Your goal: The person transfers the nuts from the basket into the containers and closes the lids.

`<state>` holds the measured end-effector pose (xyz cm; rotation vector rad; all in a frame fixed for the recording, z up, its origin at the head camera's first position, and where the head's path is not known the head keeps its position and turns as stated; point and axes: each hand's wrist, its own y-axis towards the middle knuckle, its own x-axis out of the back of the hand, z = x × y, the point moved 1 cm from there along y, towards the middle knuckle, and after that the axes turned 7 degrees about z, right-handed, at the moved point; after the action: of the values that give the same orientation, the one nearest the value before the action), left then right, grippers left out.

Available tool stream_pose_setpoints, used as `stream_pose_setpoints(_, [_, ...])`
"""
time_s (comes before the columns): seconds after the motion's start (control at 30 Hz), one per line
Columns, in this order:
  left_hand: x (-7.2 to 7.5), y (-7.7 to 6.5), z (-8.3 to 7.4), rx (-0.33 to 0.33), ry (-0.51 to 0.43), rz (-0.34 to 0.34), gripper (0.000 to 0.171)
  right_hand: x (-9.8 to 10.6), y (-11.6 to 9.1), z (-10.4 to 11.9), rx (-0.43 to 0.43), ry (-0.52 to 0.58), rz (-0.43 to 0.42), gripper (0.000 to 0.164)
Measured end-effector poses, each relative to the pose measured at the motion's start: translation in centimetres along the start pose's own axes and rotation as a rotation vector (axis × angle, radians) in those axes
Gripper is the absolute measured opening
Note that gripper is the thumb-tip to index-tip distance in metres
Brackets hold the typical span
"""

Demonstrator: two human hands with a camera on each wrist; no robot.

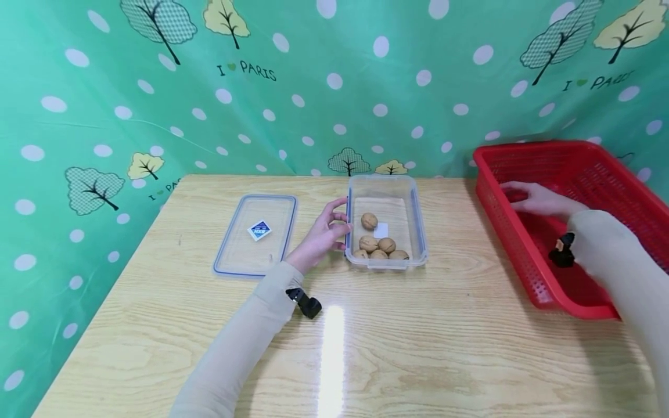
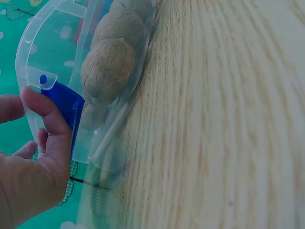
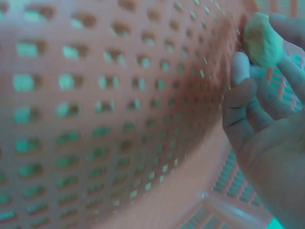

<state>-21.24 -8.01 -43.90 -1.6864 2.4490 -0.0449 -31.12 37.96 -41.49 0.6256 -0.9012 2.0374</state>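
A clear lidless plastic container (image 1: 388,186) stands at the back middle of the table with several walnuts (image 1: 386,244) in it, most along its near end. My left hand (image 1: 325,233) lies against its left side; in the left wrist view a fingertip touches the rim by the blue side latch (image 2: 66,102). Inside the red perforated basket (image 1: 543,284) at the right is my right hand (image 1: 543,200), close to the basket's left wall. The right wrist view has a walnut (image 3: 263,40) between its fingers, beside the perforated wall. The head view hides this walnut.
Left of the container lies a clear lid (image 1: 261,255) with a blue seal and a blue-and-white sticker (image 1: 259,230). A white square (image 1: 381,230) shows on the container's bottom. Behind the wooden table (image 1: 418,348) hangs a green dotted cloth (image 1: 292,128).
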Motion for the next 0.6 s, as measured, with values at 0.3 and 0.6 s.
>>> stream_pose_setpoints(0.3, [-0.1, 0.1, 0.0, 0.003, -0.009, 0.001, 0.065, 0.2, -0.1, 0.7, 0.011, -0.014, -0.042, 0.057])
stream_pose_setpoints(0.6, [-0.1, 0.0, 0.0, 0.002, -0.027, 0.010, 0.065, 1.6, -1.4, 1.3, 0.010, -0.019, -0.149, 0.056])
